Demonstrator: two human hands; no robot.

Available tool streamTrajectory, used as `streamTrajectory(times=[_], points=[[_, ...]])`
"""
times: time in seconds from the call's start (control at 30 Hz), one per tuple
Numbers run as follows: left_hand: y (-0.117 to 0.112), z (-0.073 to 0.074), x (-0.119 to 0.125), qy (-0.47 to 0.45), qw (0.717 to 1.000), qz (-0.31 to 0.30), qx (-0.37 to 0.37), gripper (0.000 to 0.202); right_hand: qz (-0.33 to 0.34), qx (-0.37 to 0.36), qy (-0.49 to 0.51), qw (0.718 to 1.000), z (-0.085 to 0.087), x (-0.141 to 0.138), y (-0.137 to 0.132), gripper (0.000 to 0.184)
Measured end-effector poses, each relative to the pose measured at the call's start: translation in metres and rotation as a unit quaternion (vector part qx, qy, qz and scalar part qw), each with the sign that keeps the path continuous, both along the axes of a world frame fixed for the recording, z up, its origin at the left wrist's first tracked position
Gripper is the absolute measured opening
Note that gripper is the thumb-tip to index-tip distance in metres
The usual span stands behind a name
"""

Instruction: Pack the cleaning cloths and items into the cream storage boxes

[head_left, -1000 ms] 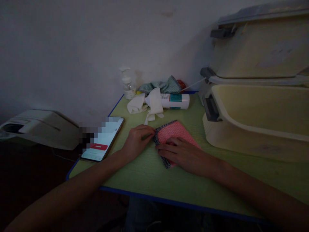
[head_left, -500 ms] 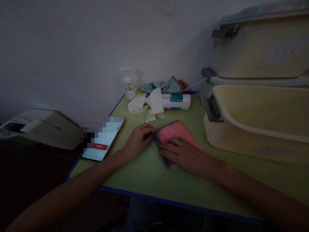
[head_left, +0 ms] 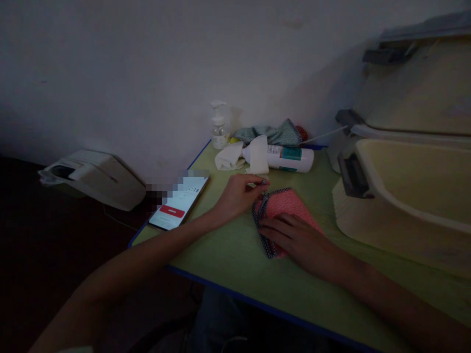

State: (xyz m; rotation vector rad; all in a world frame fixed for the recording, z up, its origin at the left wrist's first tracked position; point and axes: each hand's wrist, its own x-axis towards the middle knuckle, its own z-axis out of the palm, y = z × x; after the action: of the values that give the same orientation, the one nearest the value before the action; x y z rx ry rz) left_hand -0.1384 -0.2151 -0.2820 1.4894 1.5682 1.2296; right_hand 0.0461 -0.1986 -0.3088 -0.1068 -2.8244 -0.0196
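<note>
A folded pink cloth (head_left: 290, 203) with a black-and-white checked border lies on the green table in the head view. My left hand (head_left: 241, 193) pinches a bit of its checked edge at the far left corner, raised slightly off the table. Across the near part of the cloth rests my right hand (head_left: 294, 238), open, its fingers stretched out flat and pressing on the fabric. Part of the cloth is hidden under that palm.
A lit phone (head_left: 180, 203) lies at the table's left edge. Toward the back are a white bottle (head_left: 307, 160) on its side, a white strip of cloth (head_left: 259, 154), a pump bottle (head_left: 220, 132) and a grey-green cloth (head_left: 263, 134). A cream bin (head_left: 386, 215) stands right.
My left hand has lifted the pinched corner a little, up and away from the cloth. My right hand stays on the cloth. The whole view has shifted, moving things rightward.
</note>
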Motion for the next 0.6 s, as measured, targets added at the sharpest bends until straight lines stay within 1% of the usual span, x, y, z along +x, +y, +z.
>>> streamTrajectory(times=[0.07,0.17,0.27,0.33,0.47,0.6], points=[[0.002,-0.005,0.001,0.008,1.000,-0.008,0.004,0.013,-0.001,0.003,0.005,1.000,0.000,0.000,0.000,0.024],[0.001,-0.016,-0.005,0.045,0.999,-0.027,0.013,0.012,-0.006,0.011,0.004,1.000,-0.001,0.001,-0.001,0.025],[-0.001,-0.021,-0.013,0.056,0.997,-0.043,-0.028,0.007,-0.011,0.022,0.007,1.000,-0.002,0.002,-0.002,0.027],[-0.001,-0.022,-0.016,0.059,0.996,-0.051,-0.052,0.009,-0.019,0.025,0.020,0.999,-0.002,0.003,-0.003,0.029],[-0.001,-0.020,-0.020,0.101,0.993,-0.042,-0.043,0.018,-0.052,0.020,0.057,0.997,0.002,0.007,-0.002,0.037],[-0.001,-0.019,-0.019,0.139,0.989,-0.030,-0.048,0.022,-0.020,0.055,0.082,0.995,0.014,0.019,0.002,0.038]])
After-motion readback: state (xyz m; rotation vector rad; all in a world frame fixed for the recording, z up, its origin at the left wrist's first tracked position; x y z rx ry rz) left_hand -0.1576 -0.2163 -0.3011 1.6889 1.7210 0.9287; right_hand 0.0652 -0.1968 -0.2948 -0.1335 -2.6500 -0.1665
